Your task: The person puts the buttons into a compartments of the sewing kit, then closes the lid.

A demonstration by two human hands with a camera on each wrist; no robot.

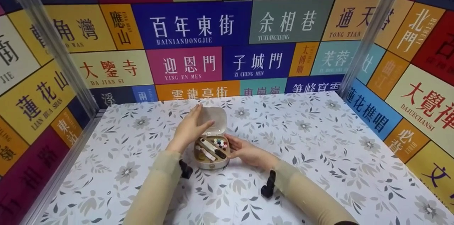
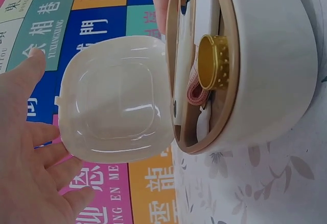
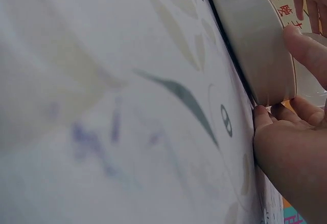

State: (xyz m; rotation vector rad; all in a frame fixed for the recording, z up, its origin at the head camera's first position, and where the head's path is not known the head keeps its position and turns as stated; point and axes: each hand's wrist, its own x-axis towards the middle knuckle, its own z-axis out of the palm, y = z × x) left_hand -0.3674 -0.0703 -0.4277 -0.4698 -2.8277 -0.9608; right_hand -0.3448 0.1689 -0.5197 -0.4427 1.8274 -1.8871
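A small cream sewing-kit box [image 1: 211, 163] stands open near the middle of the floral table, its hinged lid [image 1: 217, 118] raised at the far side. Inside lie small thread spools [image 1: 220, 142], a gold thimble [image 2: 214, 63] and a rolled measuring tape [image 2: 195, 90]. My left hand [image 1: 189, 127] is flat with straight fingers against the lid's left edge; in the left wrist view the left hand [image 2: 25, 147] is spread beside the lid [image 2: 112, 101]. My right hand [image 1: 244, 150] grips the box's right side, and its thumb and fingers [image 3: 299, 47] clasp the box wall [image 3: 250, 35].
The floral tablecloth [image 1: 312, 147] covers the whole table. Colourful sign-covered walls [image 1: 191, 23] close it in at the back, left and right, with metal posts [image 1: 369, 33] at the back corners. Black wrist-camera mounts [image 1: 268, 184] sit on both sleeves.
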